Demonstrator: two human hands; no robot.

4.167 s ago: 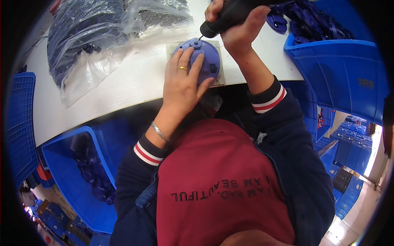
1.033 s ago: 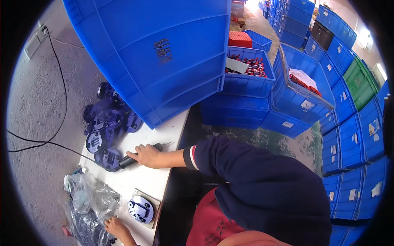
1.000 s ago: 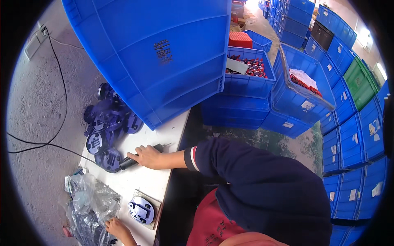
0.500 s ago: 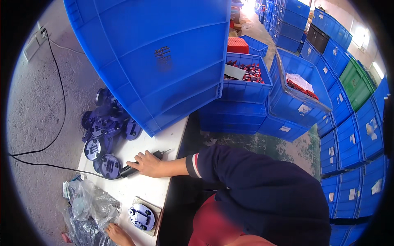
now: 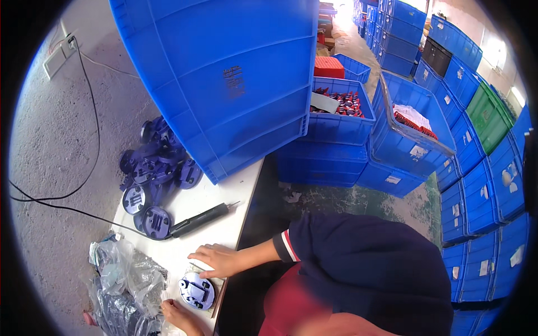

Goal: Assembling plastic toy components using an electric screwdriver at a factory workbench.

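A round pale-purple plastic part with black pieces on it lies on a small board near the table's front edge. My right hand reaches over the far side of this part, fingers stretched out, the thumb close to its rim. My left hand is at the part's near left, next to the clear plastic bag. Its fingers are curled together, and whatever they hold is too small to make out. Beyond my right hand a black corded electric screwdriver lies on the white table.
A pile of dark purple round parts lies against the wall at the table's far left. A large blue crate stands tilted on the table's far end. Right of the table are stacked blue crates. The screwdriver's black cord runs left.
My right hand has let go of the electric screwdriver, now lying on the table, and moved nearer to the purple part. My left hand has moved right, from the bag toward the part.
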